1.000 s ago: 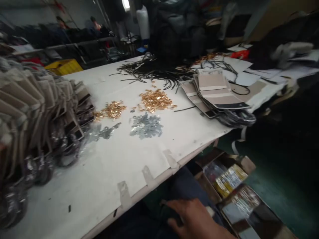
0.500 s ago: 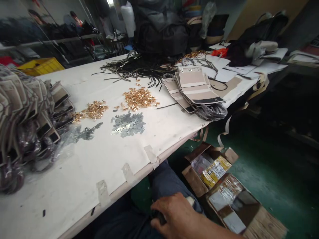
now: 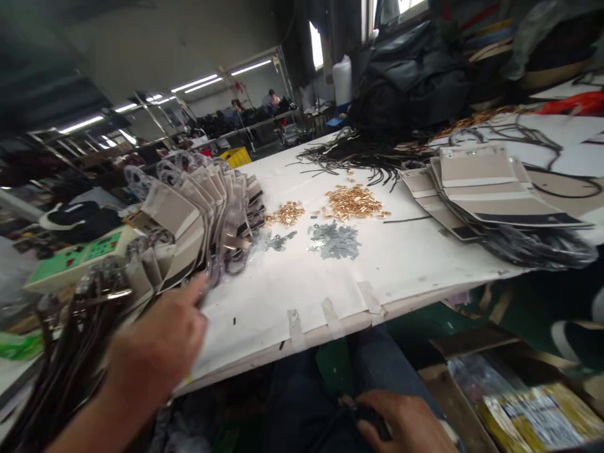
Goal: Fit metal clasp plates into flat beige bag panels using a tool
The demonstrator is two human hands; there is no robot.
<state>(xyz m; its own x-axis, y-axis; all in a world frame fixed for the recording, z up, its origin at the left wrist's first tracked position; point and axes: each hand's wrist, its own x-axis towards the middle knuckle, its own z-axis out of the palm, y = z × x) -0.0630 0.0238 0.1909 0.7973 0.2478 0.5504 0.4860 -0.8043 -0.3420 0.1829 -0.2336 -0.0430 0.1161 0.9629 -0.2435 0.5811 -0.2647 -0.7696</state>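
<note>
Beige panels [image 3: 174, 211] lean in an overlapping row at the left of your white-covered table [image 3: 264, 296], just ahead of your left hand [image 3: 160, 336]. That hand reaches in over the near edge, index finger stretched toward the lower end of the row, where plastic-wrapped loops [image 3: 236, 263] hang out. The hand is blurred, so you cannot tell whether the fingertip touches a panel, or whether the other fingers close on anything. Dark straps [image 3: 66, 352] lie on the outer side of your left forearm.

Your right hand [image 3: 403, 418] is low by your lap, below the table edge and well apart from the row. Its fingers are clenched around a dark-handled tool [image 3: 372, 420], whose far end is too blurred to make out.

Beyond your left hand, to the right of the row, lie a small gold pile [image 3: 289, 214], a larger gold pile [image 3: 353, 202] and flat grey metal pieces [image 3: 334, 241]. Another panel stack [image 3: 476, 167] rests farther right, well away from both hands.
</note>
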